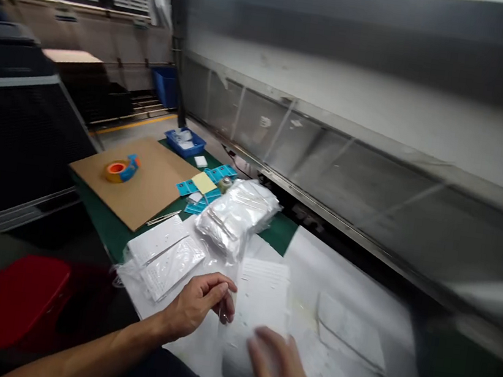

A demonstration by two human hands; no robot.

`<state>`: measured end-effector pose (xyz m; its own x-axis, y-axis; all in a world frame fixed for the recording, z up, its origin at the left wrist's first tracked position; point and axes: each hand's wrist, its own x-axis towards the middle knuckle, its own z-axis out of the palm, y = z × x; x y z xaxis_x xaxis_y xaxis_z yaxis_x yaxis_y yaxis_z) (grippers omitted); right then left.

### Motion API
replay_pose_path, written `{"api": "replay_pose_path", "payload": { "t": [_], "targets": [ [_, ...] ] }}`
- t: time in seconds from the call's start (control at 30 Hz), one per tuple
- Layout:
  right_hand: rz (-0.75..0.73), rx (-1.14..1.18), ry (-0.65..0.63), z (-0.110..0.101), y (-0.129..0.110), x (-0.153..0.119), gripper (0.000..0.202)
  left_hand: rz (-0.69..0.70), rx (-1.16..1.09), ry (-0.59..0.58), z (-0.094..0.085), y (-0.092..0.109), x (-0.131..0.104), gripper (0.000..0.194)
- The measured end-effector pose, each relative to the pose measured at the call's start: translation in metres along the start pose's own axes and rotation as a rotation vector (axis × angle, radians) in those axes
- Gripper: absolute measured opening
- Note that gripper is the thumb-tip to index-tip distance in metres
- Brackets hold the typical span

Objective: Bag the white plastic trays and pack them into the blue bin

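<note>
"So, what's in the left hand [199,305]?"

"Its fingertips are drawn together on a bit of clear film [223,322], by the look of it. Only a sliver shows."

"And the right hand [280,371]?"

"Blurred. Fingers loosely parted, nothing seen in them. I can't tell if they touch the stack [265,286]."

"Where's that stack?"

"Just right of the left hand and to the far side of the right one, flat on white paper [310,264]. Its far end shows several stepped edges."

"How would it handle?"

"Light, I'd judge, with thin pieces that could slide over one another. Best held by both long sides, squared between finger and thumb; a hard squeeze might bow or crease them."

"And the film?"

"Limp, slick and likely clingy. I'd take it at one edge, fingertips only, since it may tear."

"What's farther out?"

"To the left, wrapped packs [175,268]; on the far side, a shiny heap of bags [249,204], probably slippery, better gripped from underneath. Far left, a stiff-looking board [159,185] with tape [121,170] on it."
</note>
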<state>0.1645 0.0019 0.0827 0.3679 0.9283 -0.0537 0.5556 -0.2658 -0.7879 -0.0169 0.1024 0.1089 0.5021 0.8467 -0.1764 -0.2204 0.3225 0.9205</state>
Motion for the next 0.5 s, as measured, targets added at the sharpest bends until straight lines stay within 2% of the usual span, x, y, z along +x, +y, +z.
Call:
{"api": "replay_pose_path", "payload": {
  "t": [0.1,0.17,0.23,0.37,0.5],
  "targets": [
    [-0.010,0.009,-0.039,0.009,-0.028,-0.006,0.025,-0.074,-0.023,-0.075,0.023,-0.012,-0.004,0.029],
    [0.011,0.036,-0.017,0.009,-0.034,-0.010,0.025,-0.129,-0.064,-0.088,0.030,-0.018,-0.009,0.028],
    [0.041,0.057,0.004,0.007,-0.031,-0.016,0.027,-0.177,-0.095,-0.084,0.032,-0.025,-0.014,0.028],
    [0.088,0.064,-0.017,0.008,-0.021,-0.028,0.028,-0.226,-0.121,-0.004,0.032,-0.037,-0.020,0.023],
    [0.065,-0.003,-0.033,0.010,-0.021,-0.033,0.028,-0.248,-0.190,0.066,0.031,-0.044,-0.023,0.024]
  ]
}}
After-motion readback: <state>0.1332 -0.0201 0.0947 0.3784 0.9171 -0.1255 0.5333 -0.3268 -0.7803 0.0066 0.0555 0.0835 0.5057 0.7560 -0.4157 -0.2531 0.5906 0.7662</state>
